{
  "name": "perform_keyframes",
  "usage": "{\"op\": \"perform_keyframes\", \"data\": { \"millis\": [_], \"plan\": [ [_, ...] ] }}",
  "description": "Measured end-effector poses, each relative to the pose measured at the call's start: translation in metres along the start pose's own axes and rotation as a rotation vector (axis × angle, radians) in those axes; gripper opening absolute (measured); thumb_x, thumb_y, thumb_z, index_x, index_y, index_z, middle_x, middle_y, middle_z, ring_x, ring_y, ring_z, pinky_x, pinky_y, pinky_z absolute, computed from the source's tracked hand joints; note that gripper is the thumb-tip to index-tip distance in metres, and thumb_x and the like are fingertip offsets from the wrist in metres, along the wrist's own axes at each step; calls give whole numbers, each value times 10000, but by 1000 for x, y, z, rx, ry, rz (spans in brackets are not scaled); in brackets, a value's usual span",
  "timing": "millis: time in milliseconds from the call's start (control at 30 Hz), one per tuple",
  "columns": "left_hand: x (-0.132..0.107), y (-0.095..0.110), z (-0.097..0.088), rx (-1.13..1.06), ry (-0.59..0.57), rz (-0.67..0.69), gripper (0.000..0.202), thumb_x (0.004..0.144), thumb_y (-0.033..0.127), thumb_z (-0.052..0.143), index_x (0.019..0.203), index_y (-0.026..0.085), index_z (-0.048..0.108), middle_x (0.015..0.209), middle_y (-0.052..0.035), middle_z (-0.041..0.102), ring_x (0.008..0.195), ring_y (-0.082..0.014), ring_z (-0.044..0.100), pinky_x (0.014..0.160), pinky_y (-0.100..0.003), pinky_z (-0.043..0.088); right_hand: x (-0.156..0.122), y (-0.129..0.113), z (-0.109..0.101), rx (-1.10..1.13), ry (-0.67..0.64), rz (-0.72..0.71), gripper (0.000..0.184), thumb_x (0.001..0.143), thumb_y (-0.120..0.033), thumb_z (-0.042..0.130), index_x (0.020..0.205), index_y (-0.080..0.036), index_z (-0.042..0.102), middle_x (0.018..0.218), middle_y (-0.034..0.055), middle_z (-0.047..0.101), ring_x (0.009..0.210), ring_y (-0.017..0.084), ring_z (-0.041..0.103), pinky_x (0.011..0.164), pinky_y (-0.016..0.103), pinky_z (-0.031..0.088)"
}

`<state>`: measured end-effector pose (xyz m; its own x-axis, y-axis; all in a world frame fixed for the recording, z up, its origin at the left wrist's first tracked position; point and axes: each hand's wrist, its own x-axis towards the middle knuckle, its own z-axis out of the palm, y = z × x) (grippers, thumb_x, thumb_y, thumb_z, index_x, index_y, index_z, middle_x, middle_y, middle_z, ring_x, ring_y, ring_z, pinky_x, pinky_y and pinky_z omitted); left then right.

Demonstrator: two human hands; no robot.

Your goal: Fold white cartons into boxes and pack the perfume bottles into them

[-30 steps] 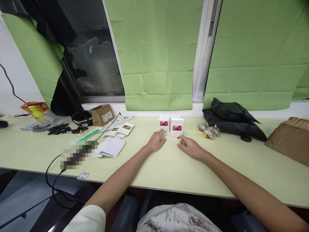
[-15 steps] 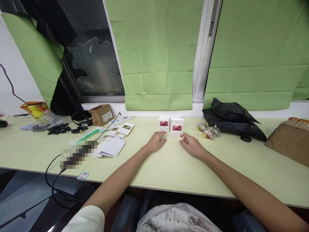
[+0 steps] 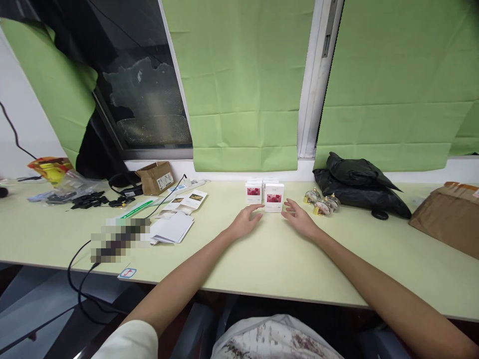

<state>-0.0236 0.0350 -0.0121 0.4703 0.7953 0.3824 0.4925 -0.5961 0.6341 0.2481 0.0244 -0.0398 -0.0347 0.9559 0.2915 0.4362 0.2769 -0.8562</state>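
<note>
Several small white boxes stand upright in a cluster near the back of the table. The front right box (image 3: 274,199) has a pink-red flower picture, and the front left box (image 3: 253,193) carries a similar one. My left hand (image 3: 245,222) rests on the table just before the left box, fingers stretched and apart from the thumb. On the other side, my right hand (image 3: 298,218) is open beside the front right box, with its fingertips close to the box's edge. Whether either hand touches a box I cannot tell. Neither hand holds anything.
Right of the boxes lie several glass bottles with gold caps (image 3: 322,203), black plastic bags (image 3: 361,187) and a brown package (image 3: 449,217). Leftward are flattened white cartons (image 3: 172,228), a small cardboard box (image 3: 155,178), a power strip (image 3: 190,184) and cables.
My right hand has shifted slightly right and its fingers have spread. My left hand has moved a little to the right and nearer to me. The boxes stay in place.
</note>
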Motion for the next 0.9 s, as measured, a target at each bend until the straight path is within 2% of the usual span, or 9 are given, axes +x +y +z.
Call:
{"op": "perform_keyframes", "data": {
  "millis": [100,167,267,433,633,900],
  "plan": [
    [0,2,2,-47,3,-6,457,1005,426,566,1445,304,585,1496,-49,597,1367,-261,558,1139,-408,478,4,5,2,114,-39,2,813,923,-504,657,1617,-270,305,1636,137,427,1426,280,509,1165,486,440],
    [0,2,3,-69,10,-6,455,1000,424,573,1438,302,591,1485,-51,605,1356,-261,563,1131,-409,483,5,6,3,160,-54,-6,820,916,-506,670,1621,-298,306,1647,126,414,1452,287,483,1177,514,424],
    [0,2,4,-86,21,-2,447,995,423,579,1422,296,607,1463,-56,620,1343,-265,566,1142,-432,469,5,5,2,191,-56,-7,772,910,-513,683,1588,-316,372,1598,118,488,1448,288,487,1178,533,412],
    [0,5,3,-135,19,-10,422,981,406,607,1386,293,637,1459,-64,620,1350,-272,563,1155,-454,456,1,-3,1,203,-46,-7,672,893,-517,701,1495,-299,495,1423,117,645,1338,291,576,1174,541,403],
    [1,7,3,-167,24,-9,408,983,393,600,1381,304,623,1467,-55,608,1345,-270,558,1153,-467,450,0,-8,1,274,-76,32,730,864,-503,729,1523,-331,466,1562,90,530,1394,283,531,1189,502,389],
    [2,0,5,-195,14,-5,438,990,430,595,1408,302,580,1493,-70,582,1341,-279,562,1117,-473,474,-5,-14,1,362,-182,-14,572,902,-474,692,1433,-322,541,1374,71,679,1294,261,606,1163,488,390]
  ]
}}
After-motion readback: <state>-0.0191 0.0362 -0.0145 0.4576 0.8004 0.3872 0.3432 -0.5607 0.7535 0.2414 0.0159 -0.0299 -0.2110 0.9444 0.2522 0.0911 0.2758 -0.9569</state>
